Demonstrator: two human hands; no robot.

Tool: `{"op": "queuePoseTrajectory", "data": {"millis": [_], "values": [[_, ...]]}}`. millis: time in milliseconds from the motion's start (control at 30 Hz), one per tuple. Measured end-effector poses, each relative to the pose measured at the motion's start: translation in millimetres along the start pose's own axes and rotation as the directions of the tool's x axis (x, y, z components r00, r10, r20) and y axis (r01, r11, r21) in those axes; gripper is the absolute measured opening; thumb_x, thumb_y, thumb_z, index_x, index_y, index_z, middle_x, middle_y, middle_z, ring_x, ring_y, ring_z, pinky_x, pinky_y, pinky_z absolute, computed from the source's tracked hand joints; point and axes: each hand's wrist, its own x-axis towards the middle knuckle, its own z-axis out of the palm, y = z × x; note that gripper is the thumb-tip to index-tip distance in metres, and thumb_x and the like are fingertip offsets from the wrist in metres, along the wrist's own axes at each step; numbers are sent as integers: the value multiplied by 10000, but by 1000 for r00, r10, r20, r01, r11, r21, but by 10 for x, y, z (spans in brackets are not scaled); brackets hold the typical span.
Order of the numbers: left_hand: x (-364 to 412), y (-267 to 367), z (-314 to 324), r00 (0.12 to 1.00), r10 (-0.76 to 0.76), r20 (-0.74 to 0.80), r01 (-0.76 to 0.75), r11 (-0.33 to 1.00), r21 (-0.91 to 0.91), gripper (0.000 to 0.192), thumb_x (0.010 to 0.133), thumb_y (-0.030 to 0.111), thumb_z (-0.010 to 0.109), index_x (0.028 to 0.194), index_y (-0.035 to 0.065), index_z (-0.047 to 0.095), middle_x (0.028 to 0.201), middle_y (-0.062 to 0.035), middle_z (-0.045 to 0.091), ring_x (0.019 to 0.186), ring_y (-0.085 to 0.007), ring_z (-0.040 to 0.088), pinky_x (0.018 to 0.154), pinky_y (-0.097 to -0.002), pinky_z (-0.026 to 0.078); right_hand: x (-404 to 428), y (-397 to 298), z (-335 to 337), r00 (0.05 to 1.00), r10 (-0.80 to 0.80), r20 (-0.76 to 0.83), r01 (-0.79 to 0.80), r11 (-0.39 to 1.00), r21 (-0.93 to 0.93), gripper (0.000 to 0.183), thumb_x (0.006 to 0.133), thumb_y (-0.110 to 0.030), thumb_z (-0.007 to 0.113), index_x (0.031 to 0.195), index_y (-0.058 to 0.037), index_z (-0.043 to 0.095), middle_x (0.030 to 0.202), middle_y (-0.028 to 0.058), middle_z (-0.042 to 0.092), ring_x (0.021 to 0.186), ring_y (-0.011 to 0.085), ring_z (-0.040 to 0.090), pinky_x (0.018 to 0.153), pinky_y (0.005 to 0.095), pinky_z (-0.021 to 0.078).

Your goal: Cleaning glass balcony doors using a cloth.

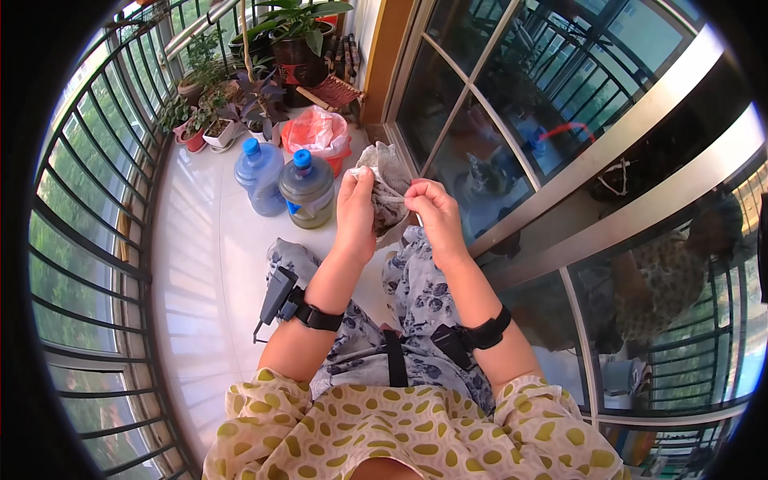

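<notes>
A bunched, grey patterned cloth [384,162] is held up in front of my knees. My left hand [357,210] grips its left side, with the thumb lying on top near a pale edge. From the right, my right hand [435,213] pinches a narrow pale strip [393,198] that runs across the cloth's darker folds. A thin white end pokes out below the right fingers; what it belongs to is unclear. The cloth's full shape is hidden by its folds and by my left hand.
Two large water bottles [306,195] with blue caps stand on the tiled floor [192,240]. Behind them are a red-and-white plastic bag [318,132], a folding stool [336,91] and several potted plants [300,57]. Railings [90,240] curve along the left; glass sliding doors [480,84] line the right.
</notes>
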Motion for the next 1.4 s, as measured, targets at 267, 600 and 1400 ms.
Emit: {"op": "queuePoseTrajectory", "data": {"millis": [267, 600, 1400], "values": [[-31, -158, 68, 997, 73, 24, -75, 995, 73, 155, 955, 237, 458, 944, 85, 481, 893, 19, 510, 814, -54, 472, 731, -233, 412, 11, 37, 35, 992, -56, -116, 53, 998, -31, 118, 826, -113, 594, 843, 3, 587, 892, 32, 557, 737, 90, 519, 676, 218, 416], [214, -335, 112, 998, 62, 7, -62, 977, 203, 350, 830, 261, 668, 1039, 56, 474, 931, -14, 536, 846, -78, 512, 729, -237, 444, 273, 302, -346, 934, 45, -354, 2, 992, 130, 190, 932, -199, 489, 922, -12, 526, 835, 12, 523, 762, 78, 456, 689, 230, 397], [1314, -1259, 450, 808, -582, -90, 579, 756, 304, 287, 822, 212, 613, 1012, 4, 554, 945, -112, 623, 840, -214, 623, 769, -333, 511, 148, 1608, -1165, 962, -59, -265, -101, 827, -552, 145, 837, -81, 542, 965, -14, 554, 863, 165, 611, 811, 323, 585, 703, 383, 453]]}}
